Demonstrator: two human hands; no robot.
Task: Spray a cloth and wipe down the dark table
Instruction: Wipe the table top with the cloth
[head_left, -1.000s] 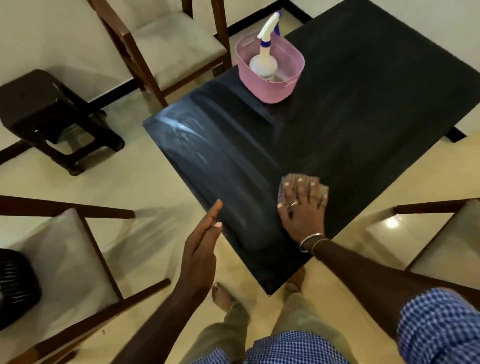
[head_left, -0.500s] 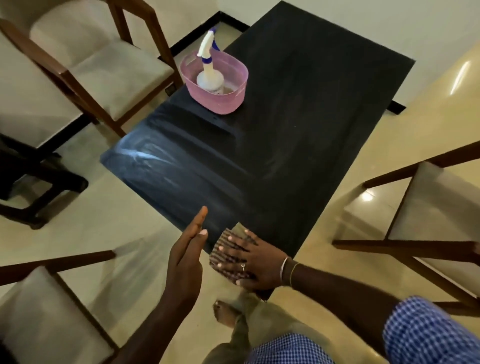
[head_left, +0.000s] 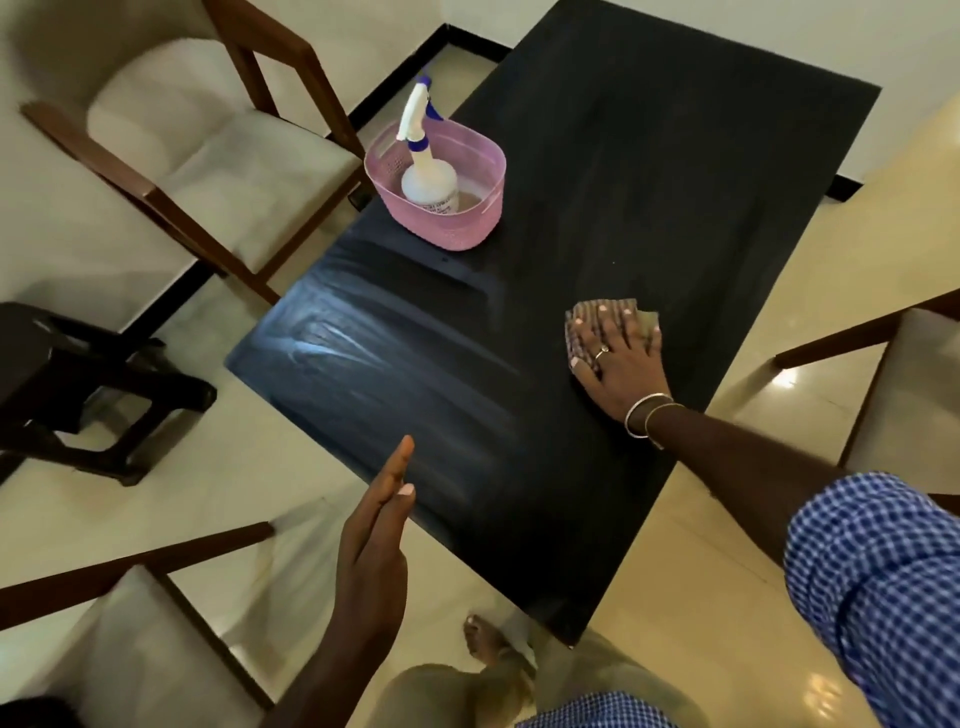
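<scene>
Dark worktop (head_left: 649, 182), cloth (head_left: 577, 321) pressed flat near its right edge.
Cloth is covered by the right hand (head_left: 618, 358), fingers straight and spread; the left hand (head_left: 374, 540) is held over the near left edge, fingers straight and together, nothing gripped. Spray bottle (head_left: 428, 179) is stood upright in a pink basket (head_left: 452, 228), far left.

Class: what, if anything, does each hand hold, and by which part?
Nothing is gripped. The right hand presses flat on top of the brown striped cloth on the dark table; the left hand is empty.
</scene>
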